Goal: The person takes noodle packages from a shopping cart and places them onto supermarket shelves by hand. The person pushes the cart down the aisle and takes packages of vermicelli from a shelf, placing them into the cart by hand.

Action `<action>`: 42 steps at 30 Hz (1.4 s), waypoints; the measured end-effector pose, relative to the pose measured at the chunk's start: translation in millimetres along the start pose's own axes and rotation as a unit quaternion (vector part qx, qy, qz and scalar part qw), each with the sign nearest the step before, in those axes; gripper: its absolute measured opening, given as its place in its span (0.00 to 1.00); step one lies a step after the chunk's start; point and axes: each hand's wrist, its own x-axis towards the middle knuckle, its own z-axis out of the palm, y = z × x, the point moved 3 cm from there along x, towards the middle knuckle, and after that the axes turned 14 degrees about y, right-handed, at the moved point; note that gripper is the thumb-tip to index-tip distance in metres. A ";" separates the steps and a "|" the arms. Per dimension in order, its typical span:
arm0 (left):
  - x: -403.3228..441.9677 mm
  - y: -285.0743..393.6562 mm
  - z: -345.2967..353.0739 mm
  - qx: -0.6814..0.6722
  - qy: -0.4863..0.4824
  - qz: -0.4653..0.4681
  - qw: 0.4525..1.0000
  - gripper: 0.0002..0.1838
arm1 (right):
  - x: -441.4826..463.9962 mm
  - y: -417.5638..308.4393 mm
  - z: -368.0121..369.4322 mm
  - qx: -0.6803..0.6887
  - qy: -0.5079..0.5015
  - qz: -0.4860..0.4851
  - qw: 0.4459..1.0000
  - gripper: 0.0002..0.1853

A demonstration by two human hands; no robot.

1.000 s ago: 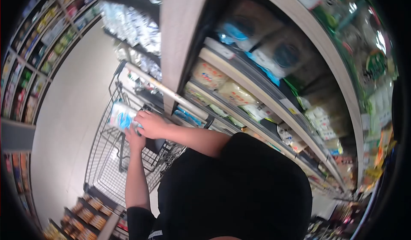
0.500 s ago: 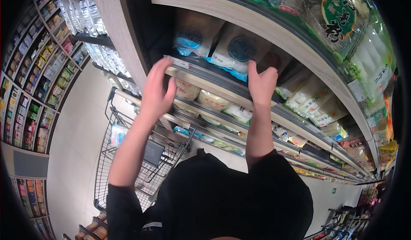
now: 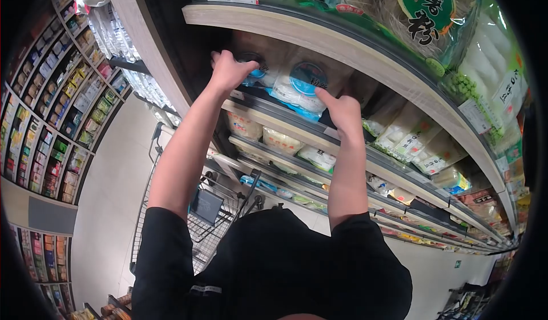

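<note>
Two clear bags of vermicelli with round blue labels stand side by side on a shelf below the top ledge. My left hand (image 3: 231, 72) is at the outer edge of the left bag of vermicelli (image 3: 268, 79), thumb across its front and fingers round its left side. My right hand (image 3: 345, 114) has its thumb on the right edge of the right bag of vermicelli (image 3: 297, 94); its other fingers are partly hidden behind the hand. Both bags rest on the shelf, their lower edges bright blue.
Above, a wooden shelf edge (image 3: 274, 26) curves over my hands, carrying large noodle packs (image 3: 425, 12). Lower shelves hold more bagged goods (image 3: 282, 140). A wire shopping cart (image 3: 200, 246) stands at my left. Another stocked shelf (image 3: 51, 132) lines the far left.
My left hand has moved up from the shelf's price strip onto the left bag. My right hand has shifted slightly lower, staying at the right bag's edge. The view has shifted a little.
</note>
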 end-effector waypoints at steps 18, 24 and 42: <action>-97.1 -1.0 -87.0 -0.310 0.075 0.323 0.891 0.26 | -61.2 -6.0 -52.8 0.301 0.067 -0.319 0.896 0.17; -201.6 -68.2 -182.0 -0.349 0.090 0.171 0.917 0.29 | -106.9 -11.2 -26.6 0.317 -0.096 -0.319 0.888 0.33; -489.4 -222.4 -253.4 -0.355 0.440 -0.522 0.639 0.27 | -368.1 121.8 374.1 -0.178 -0.607 -0.309 0.710 0.31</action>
